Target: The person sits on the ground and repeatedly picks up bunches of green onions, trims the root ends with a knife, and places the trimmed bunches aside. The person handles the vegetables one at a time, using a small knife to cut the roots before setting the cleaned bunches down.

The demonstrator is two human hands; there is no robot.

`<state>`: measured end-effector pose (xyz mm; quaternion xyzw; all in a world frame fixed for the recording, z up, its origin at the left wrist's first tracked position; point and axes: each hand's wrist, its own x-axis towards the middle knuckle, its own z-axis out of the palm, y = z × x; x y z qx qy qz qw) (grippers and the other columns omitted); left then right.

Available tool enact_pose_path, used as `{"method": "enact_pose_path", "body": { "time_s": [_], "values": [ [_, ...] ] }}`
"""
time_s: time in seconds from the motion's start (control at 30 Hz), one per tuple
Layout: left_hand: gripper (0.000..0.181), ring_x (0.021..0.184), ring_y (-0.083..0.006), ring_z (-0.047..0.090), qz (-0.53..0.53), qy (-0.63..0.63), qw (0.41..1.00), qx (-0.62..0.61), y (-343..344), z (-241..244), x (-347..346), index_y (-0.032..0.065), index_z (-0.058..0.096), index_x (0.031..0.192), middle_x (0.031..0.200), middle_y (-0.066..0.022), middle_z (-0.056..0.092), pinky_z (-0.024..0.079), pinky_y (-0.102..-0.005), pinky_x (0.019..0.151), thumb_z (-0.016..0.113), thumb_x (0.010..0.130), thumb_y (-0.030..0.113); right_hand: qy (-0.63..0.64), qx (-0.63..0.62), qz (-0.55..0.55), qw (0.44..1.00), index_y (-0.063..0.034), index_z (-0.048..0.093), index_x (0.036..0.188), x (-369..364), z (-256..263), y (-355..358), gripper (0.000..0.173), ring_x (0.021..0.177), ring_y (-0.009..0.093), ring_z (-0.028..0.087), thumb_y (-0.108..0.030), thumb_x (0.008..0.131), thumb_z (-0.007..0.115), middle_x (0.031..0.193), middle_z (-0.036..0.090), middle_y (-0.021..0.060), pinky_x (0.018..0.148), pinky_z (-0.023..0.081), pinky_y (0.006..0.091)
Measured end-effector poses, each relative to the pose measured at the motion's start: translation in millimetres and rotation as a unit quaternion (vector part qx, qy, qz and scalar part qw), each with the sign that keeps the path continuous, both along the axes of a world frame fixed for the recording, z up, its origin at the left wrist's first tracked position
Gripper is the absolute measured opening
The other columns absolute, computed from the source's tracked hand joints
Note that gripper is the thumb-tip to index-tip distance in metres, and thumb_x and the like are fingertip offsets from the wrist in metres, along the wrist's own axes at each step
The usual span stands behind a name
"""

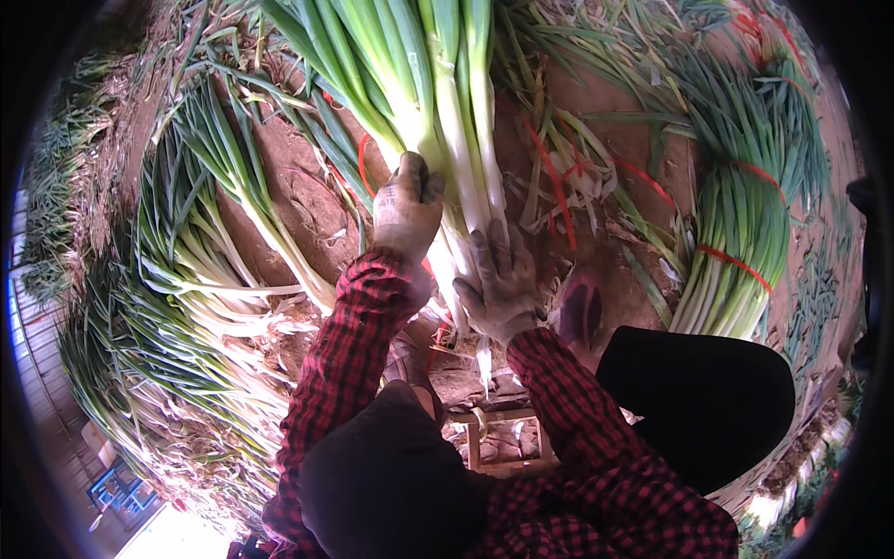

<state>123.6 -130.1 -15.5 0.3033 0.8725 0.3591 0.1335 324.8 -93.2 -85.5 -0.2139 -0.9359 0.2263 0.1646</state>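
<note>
A sheaf of long green onions (454,133) stretches away from me, white shanks nearest and green leaves at the top of the view. My left hand (408,206), in a soiled work glove that bears writing, is closed around the left part of the sheaf where white turns green. Lower down, my gloved right hand (499,279) lies against the right side of the white shanks with its fingers extended and spread. Part of the lower shanks is hidden behind my hands and sleeves.
Loose green onions (202,293) lie heaped at left. A bundle bound with red ties (733,258) lies at right. Red strips (555,182) and trimmed leaves litter the soil. A small wooden frame (506,440) sits between my legs, and my shoe (580,304) stands beyond my right hand.
</note>
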Motion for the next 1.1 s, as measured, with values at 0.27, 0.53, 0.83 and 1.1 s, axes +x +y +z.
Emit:
{"method": "enact_pose_path", "body": {
  "time_s": [0.27,0.53,0.83,1.1],
  "values": [
    [0.012,0.057,-0.0182,0.063,0.006,-0.329,0.933,0.148,21.4,26.5,-12.0,0.0059,0.057,0.087,0.068,-0.0059,0.059,0.052,-0.0345,0.052,0.069,0.086,0.009,-0.015,-0.007,-0.001,1.0,-0.0194,0.024,0.158,0.1,-1.5,-3.0,0.088,0.137,0.05,0.034,-0.045,0.085,0.066,0.158,0.029,0.0194,0.106,0.032,0.0624],
    [0.027,0.087,-0.0189,0.067,-0.189,-0.364,0.73,0.547,37.1,184.8,-121.0,-0.0007,0.062,0.115,0.102,-0.0124,0.069,0.058,-0.0318,0.077,0.064,0.092,0.012,-0.04,-0.004,0.007,0.999,-0.0261,0.025,0.157,0.3,7.5,-2.5,0.084,0.137,0.048,0.033,-0.046,0.086,0.065,0.16,0.025,0.0154,0.104,0.034,0.0618],
    [0.046,0.101,-0.0235,0.066,0.135,-0.102,0.959,0.229,-144.3,225.3,27.8,-0.0031,0.06,0.126,0.119,-0.018,0.066,0.056,-0.0385,0.084,0.065,0.095,0.031,-0.056,-0.011,0.011,0.998,-0.0273,0.028,0.156,-1.6,10.6,-2.3,0.075,0.139,0.047,0.031,-0.049,0.09,0.057,0.161,0.024,0.0162,0.107,0.031,0.0621],
    [0.052,0.104,-0.0231,0.065,-0.03,-0.496,0.856,-0.144,-194.7,80.9,123.4,-0.0038,0.062,0.123,0.115,-0.018,0.068,0.053,-0.0363,0.09,0.069,0.093,0.037,-0.052,-0.004,0.002,0.999,-0.0254,0.029,0.156,-0.9,5.3,3.9,0.074,0.139,0.049,0.031,-0.046,0.091,0.058,0.161,0.024,0.0178,0.109,0.03,0.0601]
  ]
}}
